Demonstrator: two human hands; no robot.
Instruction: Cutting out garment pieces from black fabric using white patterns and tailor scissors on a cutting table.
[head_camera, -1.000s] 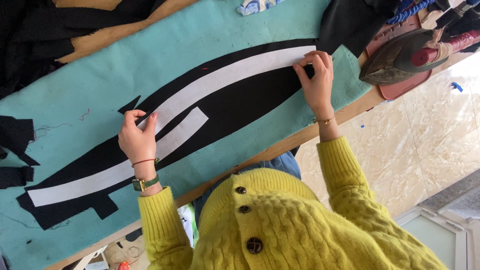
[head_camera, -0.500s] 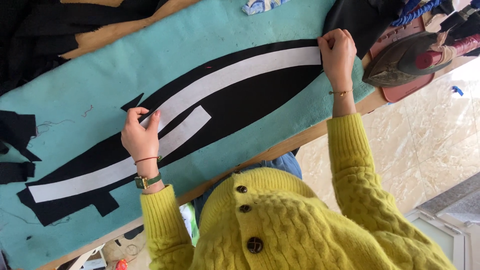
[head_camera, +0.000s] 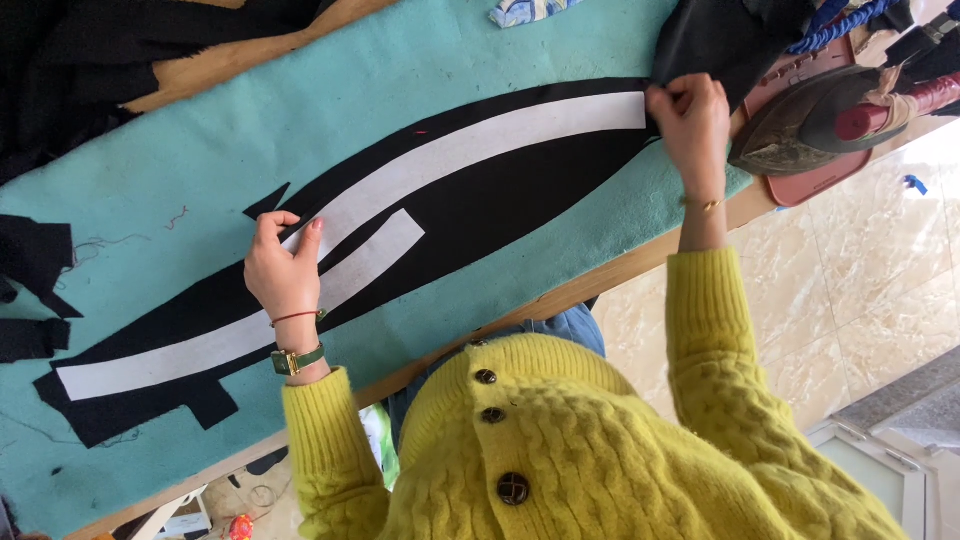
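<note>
The left hand (head_camera: 283, 268) presses flat on the white strip (head_camera: 440, 160), which lies on the black fabric (head_camera: 500, 200) along the bench (head_camera: 560, 300). The right hand (head_camera: 690, 120) pinches the strip's end near the bench's right edge, beside the iron (head_camera: 800, 125).

A padded board cover (head_camera: 520, 60) lay over the table (head_camera: 620, 275), and a long curved fabric piece (head_camera: 520, 190) stretched across it from lower left to upper right. On that piece lay a long interfacing strip (head_camera: 480, 140), with a shorter strip (head_camera: 375, 255) just below it. The left hand (head_camera: 285, 270) rested on the strips near the middle; the right hand (head_camera: 690, 120) pinched the piece's right end. Right of that hand an iron (head_camera: 810, 125) sat on its rest (head_camera: 800, 185) at the table's edge. Fabric scraps (head_camera: 35, 250) lay at the far left, and more cloth (head_camera: 110, 50) was heaped beyond the board.
</note>
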